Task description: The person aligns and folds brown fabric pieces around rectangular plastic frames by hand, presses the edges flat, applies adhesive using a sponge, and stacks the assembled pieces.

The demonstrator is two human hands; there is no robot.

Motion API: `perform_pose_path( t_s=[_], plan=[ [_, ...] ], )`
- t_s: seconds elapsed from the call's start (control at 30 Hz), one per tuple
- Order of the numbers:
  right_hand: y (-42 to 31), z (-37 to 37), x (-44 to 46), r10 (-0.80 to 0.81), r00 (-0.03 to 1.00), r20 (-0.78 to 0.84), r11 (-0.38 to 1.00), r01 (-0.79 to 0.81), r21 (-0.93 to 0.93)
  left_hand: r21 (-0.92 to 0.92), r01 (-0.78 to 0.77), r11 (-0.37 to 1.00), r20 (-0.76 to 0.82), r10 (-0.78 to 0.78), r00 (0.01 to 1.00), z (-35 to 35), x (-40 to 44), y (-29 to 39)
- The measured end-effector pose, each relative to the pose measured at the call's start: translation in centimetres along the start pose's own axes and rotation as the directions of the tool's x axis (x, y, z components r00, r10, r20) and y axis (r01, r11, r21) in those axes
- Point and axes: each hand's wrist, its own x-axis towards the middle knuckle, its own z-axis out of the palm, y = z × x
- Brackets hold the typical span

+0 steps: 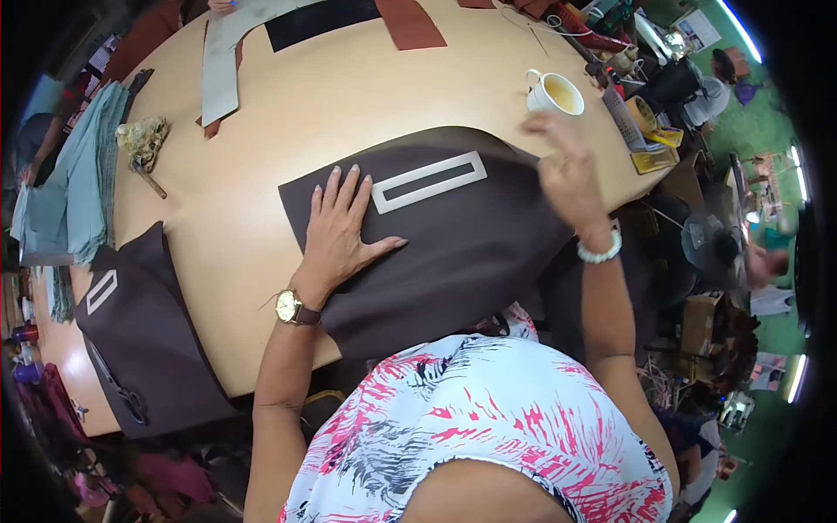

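A dark brown sheet of leather-like material (453, 261) lies over the table's near edge and droops toward my lap. Near its far edge rests a pale, rectangular open frame (380, 199), longer than it is wide. My left hand (338, 227) presses flat on the sheet with fingers spread, its fingertips just left of the frame. My right hand (571, 179) is raised by the sheet's right edge, close to a white cup (539, 98) of yellowish liquid. Motion smears its fingers, so whether they hold anything is unclear.
Another dark sheet (187, 366) at left carries a similar frame (91, 305) and black-handled scissors (131, 405). Behind it are a clumped, wooden-handled brush (144, 144) and folded blue-green material (74, 174). A basket (621, 122) stands right; another person's hand (222, 4) shows at the far edge.
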Motion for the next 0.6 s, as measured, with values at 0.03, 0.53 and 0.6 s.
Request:
perform_pose_path(
  t_s=[0.03,0.53,0.6],
  plan=[
    [-1.5,1.2,-1.0,0.016,0.995,0.097,0.977,-0.036,0.211,0.009,0.003,1.0,0.008,-0.003,1.0,0.1,0.0,0.0],
    [1.6,8.2,-4.6,0.164,0.967,0.197,0.779,-0.004,-0.626,0.02,0.001,1.0,0.039,-0.002,0.999,-0.4,0.0,0.3],
    [1.3,8.1,-4.3,0.204,0.957,0.208,0.716,-0.001,-0.698,0.027,0.005,1.0,0.042,-0.006,0.999,-0.3,0.0,0.2]
  ],
)
